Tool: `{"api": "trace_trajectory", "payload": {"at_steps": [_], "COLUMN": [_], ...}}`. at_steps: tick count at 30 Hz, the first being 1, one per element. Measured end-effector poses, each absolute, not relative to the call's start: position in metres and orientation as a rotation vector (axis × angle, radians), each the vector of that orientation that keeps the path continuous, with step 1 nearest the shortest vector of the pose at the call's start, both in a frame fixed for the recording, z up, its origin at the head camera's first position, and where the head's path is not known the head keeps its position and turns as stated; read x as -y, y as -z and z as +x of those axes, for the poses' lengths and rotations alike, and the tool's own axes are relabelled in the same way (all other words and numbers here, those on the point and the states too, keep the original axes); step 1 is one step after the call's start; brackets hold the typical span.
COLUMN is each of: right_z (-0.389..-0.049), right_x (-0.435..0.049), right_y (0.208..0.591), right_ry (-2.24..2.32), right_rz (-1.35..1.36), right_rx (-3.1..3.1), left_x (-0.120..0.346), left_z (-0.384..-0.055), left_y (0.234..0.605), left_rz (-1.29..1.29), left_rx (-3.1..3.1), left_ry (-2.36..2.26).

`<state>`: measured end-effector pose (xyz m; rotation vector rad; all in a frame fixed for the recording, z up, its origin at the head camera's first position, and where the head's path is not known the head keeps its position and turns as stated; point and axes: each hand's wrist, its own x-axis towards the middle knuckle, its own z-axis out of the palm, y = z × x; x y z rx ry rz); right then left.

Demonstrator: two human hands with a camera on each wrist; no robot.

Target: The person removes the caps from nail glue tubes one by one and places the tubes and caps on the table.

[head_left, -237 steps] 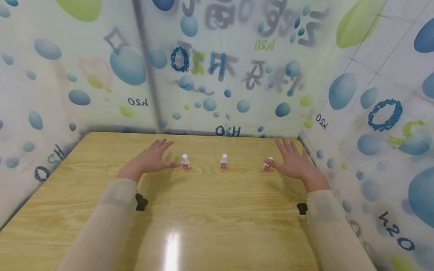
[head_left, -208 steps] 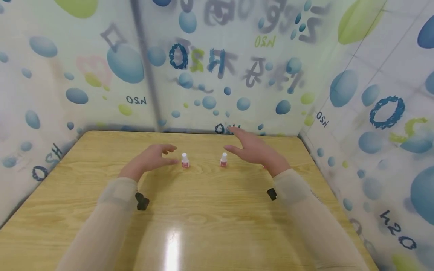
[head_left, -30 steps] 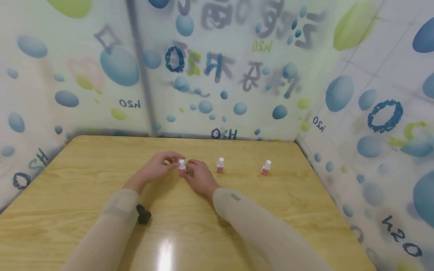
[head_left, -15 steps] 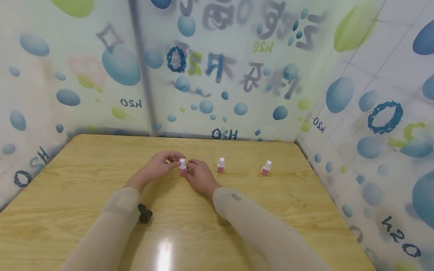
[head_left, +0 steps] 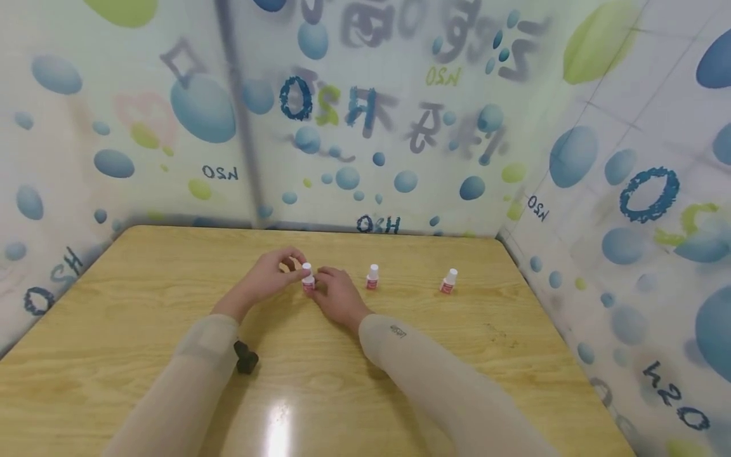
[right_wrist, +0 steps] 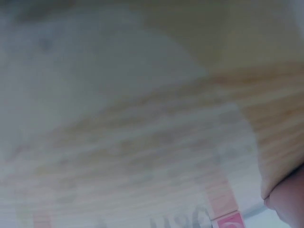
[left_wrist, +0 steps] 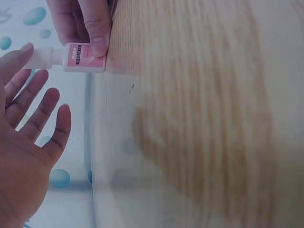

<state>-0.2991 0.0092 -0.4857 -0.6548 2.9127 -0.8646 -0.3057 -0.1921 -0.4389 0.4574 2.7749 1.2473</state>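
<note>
A small white glue bottle (head_left: 308, 285) with a pink-red label stands at the left of a row of three on the wooden table. My left hand (head_left: 268, 276) pinches its white cap (left_wrist: 40, 58) from the left. In the left wrist view, the thumb lies on the cap and the other fingers are spread below it. My right hand (head_left: 341, 298) grips the bottle's body from the right, its thumb on the label (left_wrist: 78, 54). To the right stand a middle bottle (head_left: 372, 277) and a right bottle (head_left: 448, 281), both capped and untouched.
The wooden table (head_left: 320, 393) ends at a back wall (head_left: 354, 209) covered in a patterned sheet. A second patterned wall (head_left: 628, 266) runs along the right. A black device (head_left: 245, 358) sits at my left wrist.
Several seconds ago both hands were open, apart from the bottles' tops; the right hand has come left to the left bottle. In the last half second my left fingers have risen slightly, showing more cap.
</note>
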Motion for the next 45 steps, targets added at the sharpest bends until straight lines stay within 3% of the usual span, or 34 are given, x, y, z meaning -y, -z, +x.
{"api": "trace_trajectory", "payload": {"at_steps": [15,45], "right_z": [-0.299,-0.299], "right_x": [-0.009,-0.009], "right_y": [0.484,0.483], "right_ry": [0.863,0.854], "right_rz": [-0.663,-0.616], "right_rx": [-2.911,-2.887], "left_x": [0.195,0.222], "left_z": [-0.304,-0.304], "left_y": [0.434,0.424], "left_rz": [0.655,0.667], "left_rx": [-2.875,-2.846], "left_ry": [-1.284,-0.931]}}
